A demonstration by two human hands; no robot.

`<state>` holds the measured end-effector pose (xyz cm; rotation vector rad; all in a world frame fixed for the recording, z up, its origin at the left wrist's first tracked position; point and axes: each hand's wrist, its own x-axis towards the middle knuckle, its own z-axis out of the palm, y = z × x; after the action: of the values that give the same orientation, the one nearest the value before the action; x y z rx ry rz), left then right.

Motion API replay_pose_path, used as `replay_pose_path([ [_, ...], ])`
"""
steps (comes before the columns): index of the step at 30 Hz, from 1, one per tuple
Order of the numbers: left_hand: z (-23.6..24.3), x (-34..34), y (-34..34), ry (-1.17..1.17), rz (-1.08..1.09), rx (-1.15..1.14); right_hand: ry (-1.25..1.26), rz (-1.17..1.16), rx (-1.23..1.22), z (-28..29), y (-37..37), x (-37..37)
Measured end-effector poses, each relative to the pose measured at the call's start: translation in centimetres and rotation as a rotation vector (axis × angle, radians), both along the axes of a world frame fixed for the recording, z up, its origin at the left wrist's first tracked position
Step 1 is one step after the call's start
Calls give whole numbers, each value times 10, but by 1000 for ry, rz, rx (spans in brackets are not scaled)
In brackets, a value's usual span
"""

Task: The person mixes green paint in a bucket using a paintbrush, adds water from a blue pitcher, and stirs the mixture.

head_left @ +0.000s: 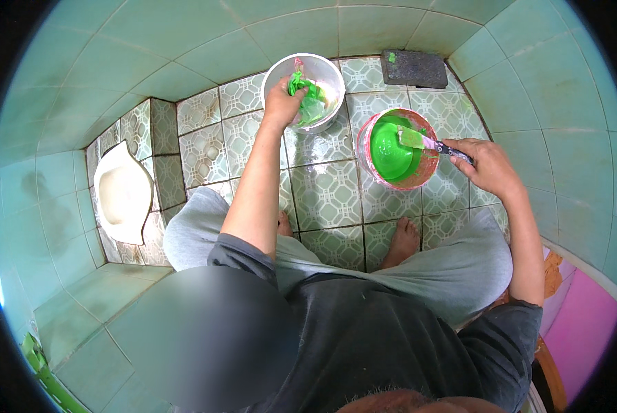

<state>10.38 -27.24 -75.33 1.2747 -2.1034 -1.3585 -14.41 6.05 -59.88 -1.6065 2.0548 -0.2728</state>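
While the person squats on the patterned tile floor (326, 196), far left sits a white squat toilet pan (121, 194) set into a raised tiled step, well apart from the hands. Moving in, the left hand (283, 103) is up at the rim of the white bucket (326, 69), fingers curled tight round a bright green plastic bag (310, 100) that hangs down inside the bucket. Bare feet show on the tiles between the knees, grey shorts either side. Just right of the white bucket stands the pink bucket (418, 180), a green bowl-like shape and green paint showing inside it. Across its rim lies the paintbrush (422, 141), bristles smeared green over the bucket, dark handle running out to the right hand (487, 165), whose fingers are closed firmly on it just beside the bucket's right edge. Beyond, against the back wall, a dark grey block (414, 67) with a green spot rests on the floor.
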Motion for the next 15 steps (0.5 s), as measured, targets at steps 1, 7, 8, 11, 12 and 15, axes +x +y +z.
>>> replay_pose_path([
  [1,-1,-3,-4,-89,-65,-37,-5,1,-4,-1,0,0],
  [7,-11,-12,-33,-378,-392,49,-29,-16,31,-2,0,1],
  [8,-10,-11,-40,-363,-449,125,-24,-23,44,-2,1,1],
  [11,-6,-14,-44,-403,-522,128,-38,-25,22,-1,0,1],
  [12,-5,-16,-44,-431,-531,91,-40,-34,38,-1,-1,0],
  [15,-13,-19,-49,-603,-427,-18,-48,-42,65,-2,-5,2],
])
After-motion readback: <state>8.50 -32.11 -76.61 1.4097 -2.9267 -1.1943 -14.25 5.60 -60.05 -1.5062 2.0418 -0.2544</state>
